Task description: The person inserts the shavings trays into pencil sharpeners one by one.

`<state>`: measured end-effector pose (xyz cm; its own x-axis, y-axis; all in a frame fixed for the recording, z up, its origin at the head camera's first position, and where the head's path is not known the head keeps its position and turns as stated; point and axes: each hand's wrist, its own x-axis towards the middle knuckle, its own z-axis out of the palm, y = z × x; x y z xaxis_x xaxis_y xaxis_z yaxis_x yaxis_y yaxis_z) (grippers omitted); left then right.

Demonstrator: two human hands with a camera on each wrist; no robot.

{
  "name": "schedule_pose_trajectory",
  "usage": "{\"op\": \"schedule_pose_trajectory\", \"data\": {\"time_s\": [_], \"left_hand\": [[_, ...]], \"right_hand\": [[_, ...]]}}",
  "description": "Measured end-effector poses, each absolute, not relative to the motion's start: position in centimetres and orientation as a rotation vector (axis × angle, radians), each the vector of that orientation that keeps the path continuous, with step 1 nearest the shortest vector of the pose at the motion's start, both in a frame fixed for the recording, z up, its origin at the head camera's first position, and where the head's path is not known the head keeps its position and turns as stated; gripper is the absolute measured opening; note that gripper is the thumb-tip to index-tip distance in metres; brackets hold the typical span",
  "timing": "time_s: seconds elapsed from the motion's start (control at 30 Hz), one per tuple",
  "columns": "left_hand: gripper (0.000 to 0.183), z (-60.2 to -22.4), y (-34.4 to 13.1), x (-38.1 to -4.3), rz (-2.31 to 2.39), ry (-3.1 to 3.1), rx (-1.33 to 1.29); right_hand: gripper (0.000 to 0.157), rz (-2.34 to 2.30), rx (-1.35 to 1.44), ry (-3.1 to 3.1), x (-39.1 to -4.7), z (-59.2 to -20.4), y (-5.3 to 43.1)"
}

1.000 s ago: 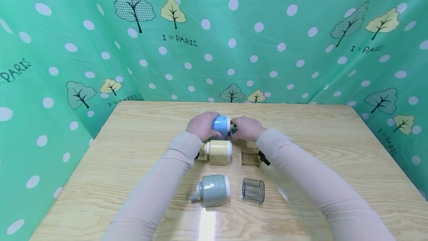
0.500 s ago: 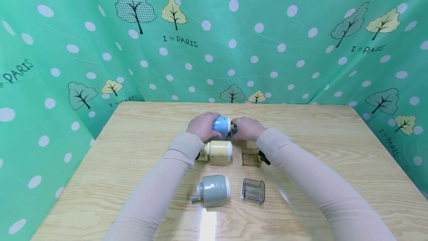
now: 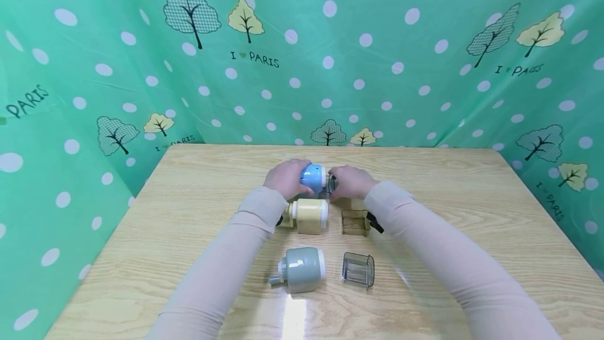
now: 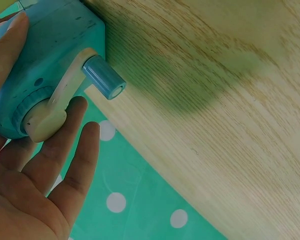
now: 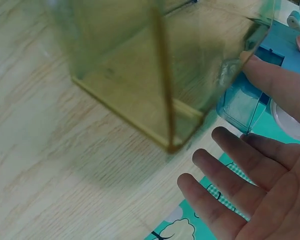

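Note:
A blue pencil sharpener (image 3: 312, 178) lies near the back of the table, its cream crank (image 4: 65, 90) with a blue knob showing in the left wrist view. My left hand (image 3: 285, 178) grips its body between thumb and fingers. At its right end, my right hand (image 3: 354, 181) pinches a clear bluish shavings drawer (image 5: 237, 107); in the right wrist view the drawer sits against the sharpener's opening, partly outside. The other right fingers stretch free. Nearer me, a yellow sharpener (image 3: 309, 216) and a grey-green sharpener (image 3: 304, 269) lie on their sides.
To the right of the yellow sharpener lies an amber see-through drawer (image 3: 355, 222), close under the right wrist. A grey see-through drawer (image 3: 358, 268) lies beside the grey-green sharpener. A green dotted curtain (image 3: 264, 93) hangs behind the wooden table (image 3: 448, 198).
My right hand has shifted slightly to the right with the clear drawer, and more of the drawer shows beside the blue sharpener. The left hand holds nearly still.

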<state>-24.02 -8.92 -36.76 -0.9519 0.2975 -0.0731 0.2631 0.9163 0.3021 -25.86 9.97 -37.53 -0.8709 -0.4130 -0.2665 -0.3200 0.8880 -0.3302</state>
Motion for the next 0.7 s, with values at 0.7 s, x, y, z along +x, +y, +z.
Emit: {"op": "schedule_pose_trajectory", "data": {"time_s": [0.7], "left_hand": [[0.080,-36.74,-8.92,-24.04,0.437,2.955,0.425]], "right_hand": [[0.064,-0.406,-0.534,2.702,-25.81,-37.55,9.46]]}}
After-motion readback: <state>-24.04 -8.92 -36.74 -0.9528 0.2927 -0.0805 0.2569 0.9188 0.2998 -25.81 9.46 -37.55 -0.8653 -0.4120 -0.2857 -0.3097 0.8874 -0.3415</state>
